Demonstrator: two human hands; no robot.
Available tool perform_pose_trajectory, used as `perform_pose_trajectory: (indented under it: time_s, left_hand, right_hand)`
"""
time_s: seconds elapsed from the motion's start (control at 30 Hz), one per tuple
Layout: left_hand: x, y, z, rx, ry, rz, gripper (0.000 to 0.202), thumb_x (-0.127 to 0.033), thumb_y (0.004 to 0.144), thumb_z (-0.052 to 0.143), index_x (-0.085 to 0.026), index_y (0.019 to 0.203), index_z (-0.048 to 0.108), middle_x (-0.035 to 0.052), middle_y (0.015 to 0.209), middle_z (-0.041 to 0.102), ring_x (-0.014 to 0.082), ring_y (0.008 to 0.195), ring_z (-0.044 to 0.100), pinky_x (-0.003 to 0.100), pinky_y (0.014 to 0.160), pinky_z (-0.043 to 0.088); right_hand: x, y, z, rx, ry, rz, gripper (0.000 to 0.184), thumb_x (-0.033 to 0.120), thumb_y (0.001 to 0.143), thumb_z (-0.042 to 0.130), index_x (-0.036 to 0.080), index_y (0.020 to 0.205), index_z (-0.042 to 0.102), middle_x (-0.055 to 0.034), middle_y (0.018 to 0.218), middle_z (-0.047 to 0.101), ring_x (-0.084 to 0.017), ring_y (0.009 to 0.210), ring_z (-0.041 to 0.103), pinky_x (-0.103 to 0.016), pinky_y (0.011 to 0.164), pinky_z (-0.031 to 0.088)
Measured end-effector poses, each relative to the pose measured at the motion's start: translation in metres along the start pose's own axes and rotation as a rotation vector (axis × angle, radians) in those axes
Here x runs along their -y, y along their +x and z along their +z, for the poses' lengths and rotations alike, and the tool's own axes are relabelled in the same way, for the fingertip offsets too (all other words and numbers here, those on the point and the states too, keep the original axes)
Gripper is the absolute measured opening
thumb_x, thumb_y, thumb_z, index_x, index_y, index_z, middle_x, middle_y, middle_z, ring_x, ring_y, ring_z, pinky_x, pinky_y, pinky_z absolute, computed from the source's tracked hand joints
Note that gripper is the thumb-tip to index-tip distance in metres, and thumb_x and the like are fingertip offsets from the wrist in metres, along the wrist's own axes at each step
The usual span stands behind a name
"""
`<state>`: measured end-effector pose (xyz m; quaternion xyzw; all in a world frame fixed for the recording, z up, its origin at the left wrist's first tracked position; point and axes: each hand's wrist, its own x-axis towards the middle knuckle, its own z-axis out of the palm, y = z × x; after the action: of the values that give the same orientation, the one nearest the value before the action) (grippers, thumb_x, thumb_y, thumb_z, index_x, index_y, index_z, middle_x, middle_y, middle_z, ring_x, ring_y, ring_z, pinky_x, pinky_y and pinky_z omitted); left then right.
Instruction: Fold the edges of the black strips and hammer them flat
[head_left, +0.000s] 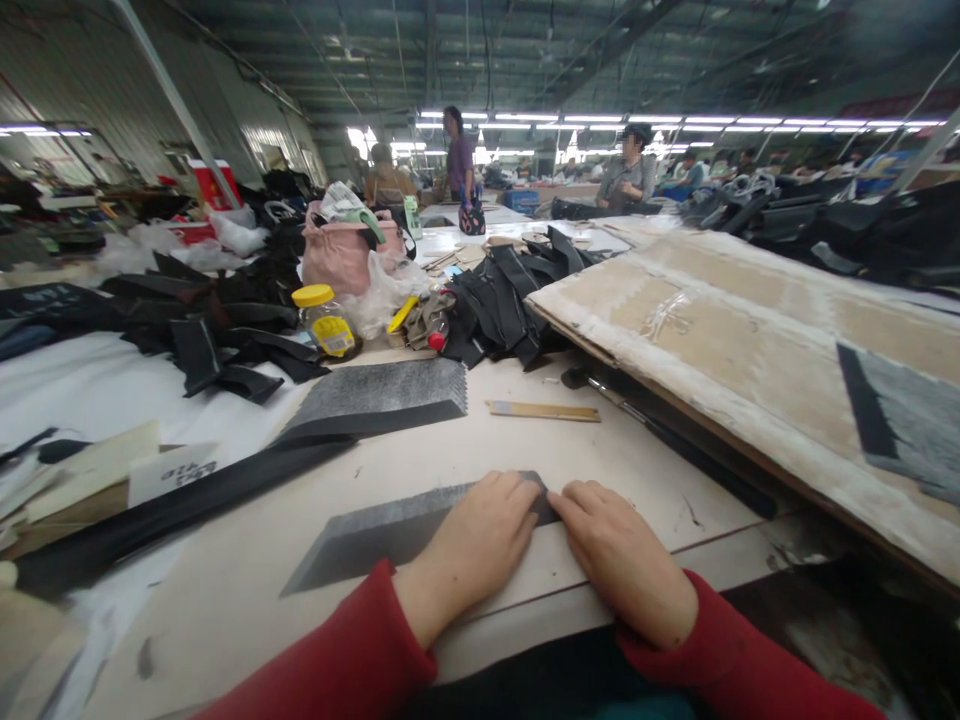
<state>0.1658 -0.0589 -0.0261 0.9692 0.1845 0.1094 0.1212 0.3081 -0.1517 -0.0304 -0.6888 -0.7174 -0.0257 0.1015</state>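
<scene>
A dark grey fabric strip (375,540), with a lighter grey fuzzy band along its far edge, lies flat on the pale work board (247,630). Near its right end, my left hand (480,545) is closed on the strip, fingers together and curled over it. My right hand (619,550) pinches the strip's right end, its fingertips almost touching those of my left hand. The bit of cloth under the fingers is partly hidden. Just beyond lies a stack of similar grey pieces (382,390) with a folded black edge.
A wooden ruler-like strip (544,411) lies ahead. At right, a large board (750,320) overhangs a black rod (675,440). Black fabric strips (510,300), a yellow-lidded jar (328,322) and a pink bag (349,250) stand at the back. Several people are farther off.
</scene>
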Motion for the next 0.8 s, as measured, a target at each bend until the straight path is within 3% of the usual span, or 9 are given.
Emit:
perform_pose_trajectory:
  time_s: [0.2,0.43,0.53,0.63,0.8]
  left_hand:
    - [-0.006,0.001,-0.001,0.038,0.142,0.054,0.036,-0.018,0.088,0.038,-0.018,0.124,0.042,0.0049,0.098,0.052,0.0203,0.086,0.046,0.034,0.078,0.043]
    - [-0.010,0.002,-0.002,0.048,0.188,0.053,0.033,-0.015,0.087,0.039,-0.017,0.119,0.045,0.0043,0.100,0.052,0.0197,0.086,0.045,0.032,0.078,0.042]
    - [-0.011,0.003,-0.007,0.063,0.242,0.113,0.027,-0.013,0.087,0.037,-0.015,0.111,0.049,0.0053,0.111,0.050,0.0183,0.083,0.046,0.030,0.072,0.042]
    - [-0.013,0.004,-0.013,0.076,0.338,0.208,0.023,-0.013,0.087,0.038,-0.013,0.105,0.052,0.0060,0.114,0.049,0.0173,0.077,0.046,0.029,0.062,0.040]
    - [-0.008,0.009,-0.012,0.082,0.403,0.267,0.012,-0.020,0.084,0.047,-0.014,0.091,0.054,0.0034,0.093,0.055,0.0180,0.074,0.047,0.029,0.053,0.034]
  right_hand:
    - [0.000,-0.007,0.004,-0.017,-0.092,-0.053,0.026,0.002,0.077,0.050,0.012,0.100,0.059,-0.0071,0.087,0.057,-0.021,0.079,0.052,-0.036,0.073,0.047]
    - [-0.002,-0.023,0.003,-0.069,-0.110,-0.035,0.033,0.001,0.075,0.049,0.014,0.105,0.057,-0.0051,0.087,0.057,-0.020,0.079,0.053,-0.036,0.071,0.047]
    - [-0.002,-0.024,0.004,-0.111,-0.115,-0.045,0.029,0.000,0.074,0.047,0.016,0.096,0.058,-0.0045,0.084,0.058,-0.020,0.076,0.053,-0.035,0.069,0.047]
    - [-0.005,-0.024,0.011,-0.217,-0.142,-0.099,0.029,-0.002,0.070,0.044,0.017,0.087,0.056,-0.0037,0.079,0.058,-0.019,0.070,0.054,-0.033,0.065,0.047]
    - [-0.027,-0.019,0.036,-0.442,-0.216,-0.258,0.037,-0.002,0.066,0.040,0.020,0.093,0.053,-0.0005,0.074,0.060,-0.016,0.063,0.056,-0.026,0.055,0.046]
